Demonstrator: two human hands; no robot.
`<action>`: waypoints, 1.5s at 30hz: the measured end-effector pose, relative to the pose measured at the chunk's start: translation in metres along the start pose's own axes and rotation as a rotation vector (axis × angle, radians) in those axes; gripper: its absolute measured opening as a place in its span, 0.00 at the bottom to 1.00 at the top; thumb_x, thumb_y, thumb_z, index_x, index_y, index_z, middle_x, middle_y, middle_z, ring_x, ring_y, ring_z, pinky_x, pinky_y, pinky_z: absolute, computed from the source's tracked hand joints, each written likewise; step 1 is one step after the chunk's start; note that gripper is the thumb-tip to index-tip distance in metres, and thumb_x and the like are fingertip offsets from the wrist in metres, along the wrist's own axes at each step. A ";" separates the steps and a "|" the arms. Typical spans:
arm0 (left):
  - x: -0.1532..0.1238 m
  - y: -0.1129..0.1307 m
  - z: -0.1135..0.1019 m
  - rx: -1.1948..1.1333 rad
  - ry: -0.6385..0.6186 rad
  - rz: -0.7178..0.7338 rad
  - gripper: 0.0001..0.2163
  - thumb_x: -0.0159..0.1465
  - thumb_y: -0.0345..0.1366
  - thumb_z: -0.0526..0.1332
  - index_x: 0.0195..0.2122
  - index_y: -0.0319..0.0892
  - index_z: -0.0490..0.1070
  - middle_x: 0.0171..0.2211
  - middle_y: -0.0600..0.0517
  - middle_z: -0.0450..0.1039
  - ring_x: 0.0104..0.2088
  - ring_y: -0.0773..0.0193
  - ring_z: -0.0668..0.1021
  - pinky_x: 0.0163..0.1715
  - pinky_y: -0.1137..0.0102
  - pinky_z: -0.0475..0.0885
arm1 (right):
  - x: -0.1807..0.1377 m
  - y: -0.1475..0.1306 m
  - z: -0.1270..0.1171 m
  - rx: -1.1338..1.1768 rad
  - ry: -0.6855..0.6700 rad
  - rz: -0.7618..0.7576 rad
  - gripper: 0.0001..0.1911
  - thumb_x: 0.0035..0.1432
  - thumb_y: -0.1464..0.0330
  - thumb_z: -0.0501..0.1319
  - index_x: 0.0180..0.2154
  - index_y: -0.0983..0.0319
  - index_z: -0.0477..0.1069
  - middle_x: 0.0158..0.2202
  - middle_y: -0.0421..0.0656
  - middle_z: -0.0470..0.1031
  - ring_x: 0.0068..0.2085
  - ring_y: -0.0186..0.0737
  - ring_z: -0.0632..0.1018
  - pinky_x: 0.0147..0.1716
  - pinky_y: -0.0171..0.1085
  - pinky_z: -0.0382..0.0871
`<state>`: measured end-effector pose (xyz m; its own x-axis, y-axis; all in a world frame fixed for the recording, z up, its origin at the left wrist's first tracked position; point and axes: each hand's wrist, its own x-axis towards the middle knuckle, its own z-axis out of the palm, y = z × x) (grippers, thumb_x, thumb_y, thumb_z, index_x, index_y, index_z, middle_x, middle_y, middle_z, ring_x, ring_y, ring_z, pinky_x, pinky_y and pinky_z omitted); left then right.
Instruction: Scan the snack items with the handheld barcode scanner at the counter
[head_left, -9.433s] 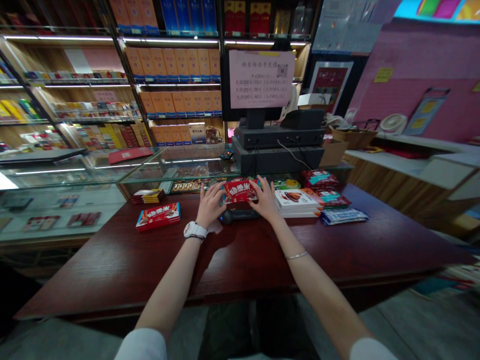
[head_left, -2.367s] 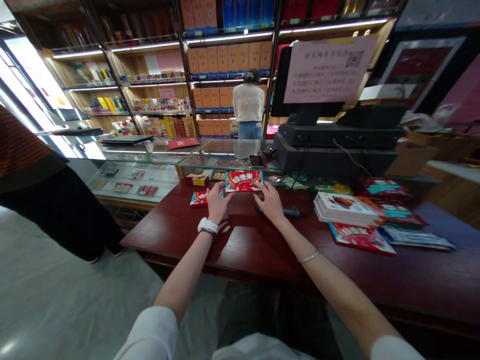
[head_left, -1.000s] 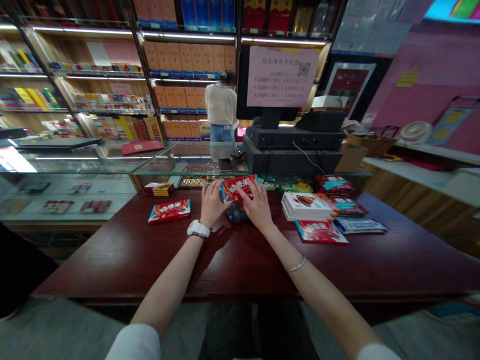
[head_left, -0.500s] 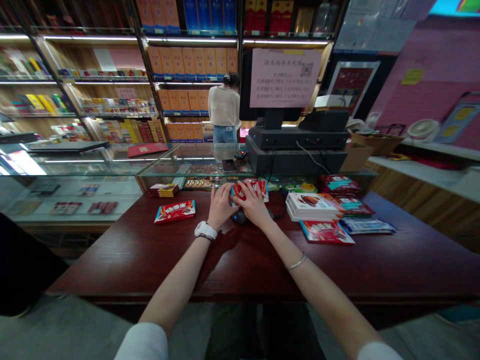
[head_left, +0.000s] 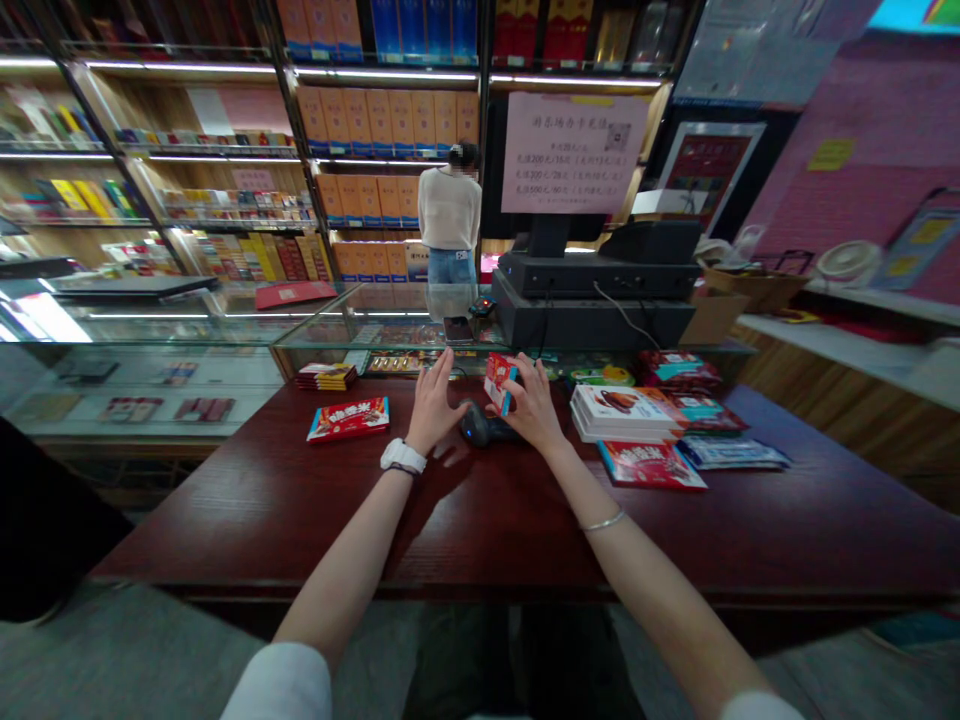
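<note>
My right hand [head_left: 534,405] grips a red and blue snack packet [head_left: 498,380], tilted up above the table. My left hand [head_left: 435,403] is open just left of it, fingers spread and touching nothing that I can see. Between and below the hands lies a black barcode scanner [head_left: 480,428] with a small blue light. A similar red snack packet [head_left: 349,418] lies flat to the left of my left hand. To the right, another red packet [head_left: 651,465] lies in front of a stack of white boxes [head_left: 624,410].
A blue packet [head_left: 733,452] and dark red bags [head_left: 679,370] lie at the table's right. Small boxes [head_left: 326,376] sit at the back left. Behind the wooden table [head_left: 480,530] stand a glass display counter [head_left: 375,325], a monitor with a paper sign [head_left: 574,150], and a person [head_left: 450,215].
My left hand has let go of the snack packet and moved left, its fingers spreading. My right hand has turned the packet upright and shifted slightly right, uncovering the scanner.
</note>
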<state>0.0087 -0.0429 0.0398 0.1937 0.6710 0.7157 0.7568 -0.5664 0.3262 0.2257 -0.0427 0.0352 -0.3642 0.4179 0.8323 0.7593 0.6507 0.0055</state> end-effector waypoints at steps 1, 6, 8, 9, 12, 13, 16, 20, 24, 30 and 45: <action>0.000 0.001 -0.001 -0.001 -0.011 0.007 0.45 0.57 0.33 0.66 0.71 0.49 0.39 0.70 0.43 0.52 0.69 0.52 0.58 0.68 0.51 0.50 | -0.001 0.000 0.000 0.021 0.012 -0.006 0.16 0.59 0.60 0.65 0.47 0.55 0.65 0.63 0.50 0.63 0.69 0.52 0.58 0.65 0.64 0.50; 0.000 0.004 -0.004 0.022 -0.039 0.037 0.43 0.57 0.34 0.65 0.71 0.48 0.43 0.70 0.44 0.52 0.69 0.53 0.58 0.69 0.52 0.48 | -0.001 -0.007 0.001 0.094 0.039 -0.041 0.19 0.57 0.54 0.66 0.42 0.55 0.62 0.62 0.50 0.64 0.68 0.52 0.60 0.65 0.64 0.51; 0.000 0.003 -0.004 0.033 -0.028 0.041 0.43 0.57 0.35 0.65 0.71 0.48 0.45 0.70 0.44 0.52 0.70 0.52 0.57 0.69 0.52 0.47 | 0.000 -0.012 0.000 0.103 0.019 -0.042 0.20 0.56 0.52 0.66 0.41 0.55 0.62 0.62 0.50 0.65 0.68 0.52 0.61 0.65 0.64 0.52; 0.000 0.003 -0.005 0.040 -0.021 0.044 0.42 0.57 0.35 0.65 0.70 0.48 0.46 0.70 0.45 0.53 0.70 0.51 0.57 0.69 0.52 0.46 | 0.000 -0.013 0.000 0.108 0.013 -0.045 0.21 0.56 0.51 0.66 0.41 0.55 0.61 0.61 0.50 0.65 0.67 0.52 0.61 0.65 0.63 0.52; 0.001 0.001 -0.006 0.061 -0.005 0.038 0.39 0.57 0.34 0.65 0.69 0.48 0.51 0.68 0.45 0.58 0.69 0.50 0.57 0.70 0.51 0.44 | 0.000 -0.016 0.000 0.131 0.014 -0.057 0.23 0.55 0.49 0.66 0.41 0.55 0.60 0.62 0.52 0.65 0.67 0.52 0.62 0.64 0.63 0.54; 0.001 0.000 -0.007 0.066 -0.001 0.033 0.37 0.57 0.34 0.65 0.68 0.47 0.54 0.66 0.45 0.61 0.69 0.50 0.58 0.70 0.51 0.44 | 0.000 -0.015 0.001 0.136 0.012 -0.051 0.23 0.55 0.49 0.66 0.41 0.55 0.60 0.62 0.52 0.65 0.67 0.52 0.62 0.64 0.63 0.55; 0.002 -0.002 -0.007 0.077 0.017 0.030 0.34 0.57 0.35 0.65 0.65 0.46 0.59 0.62 0.44 0.65 0.68 0.49 0.60 0.70 0.51 0.44 | -0.003 -0.011 0.006 0.140 0.000 -0.005 0.24 0.54 0.49 0.67 0.42 0.55 0.60 0.64 0.53 0.63 0.68 0.54 0.61 0.63 0.64 0.56; 0.002 -0.005 -0.007 0.102 0.036 0.035 0.33 0.57 0.38 0.66 0.64 0.45 0.60 0.61 0.43 0.66 0.67 0.48 0.62 0.70 0.51 0.45 | -0.008 -0.003 0.012 0.152 0.040 0.046 0.26 0.53 0.52 0.69 0.46 0.56 0.61 0.65 0.54 0.61 0.68 0.55 0.60 0.62 0.63 0.58; 0.001 -0.004 -0.008 0.135 0.051 0.043 0.33 0.57 0.39 0.67 0.64 0.44 0.60 0.59 0.42 0.67 0.64 0.48 0.65 0.70 0.51 0.45 | -0.013 0.001 0.012 0.112 0.072 0.120 0.28 0.57 0.58 0.67 0.54 0.58 0.61 0.67 0.56 0.56 0.69 0.53 0.58 0.63 0.59 0.58; -0.002 0.000 -0.011 0.214 0.039 0.147 0.32 0.61 0.42 0.65 0.65 0.43 0.60 0.58 0.41 0.68 0.62 0.48 0.68 0.70 0.48 0.43 | -0.015 0.001 0.007 -0.001 -0.104 0.130 0.31 0.58 0.66 0.64 0.62 0.56 0.61 0.70 0.50 0.54 0.71 0.53 0.52 0.67 0.60 0.47; -0.003 0.005 -0.018 0.260 -0.139 0.233 0.27 0.60 0.36 0.64 0.61 0.49 0.66 0.65 0.46 0.61 0.67 0.49 0.61 0.70 0.47 0.45 | -0.017 0.006 0.007 -0.010 -0.137 0.174 0.27 0.58 0.65 0.64 0.58 0.57 0.66 0.66 0.49 0.62 0.68 0.54 0.60 0.67 0.59 0.47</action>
<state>0.0004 -0.0561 0.0509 0.4485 0.6070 0.6560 0.8124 -0.5829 -0.0161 0.2327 -0.0414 0.0171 -0.2969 0.6061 0.7379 0.8220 0.5555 -0.1256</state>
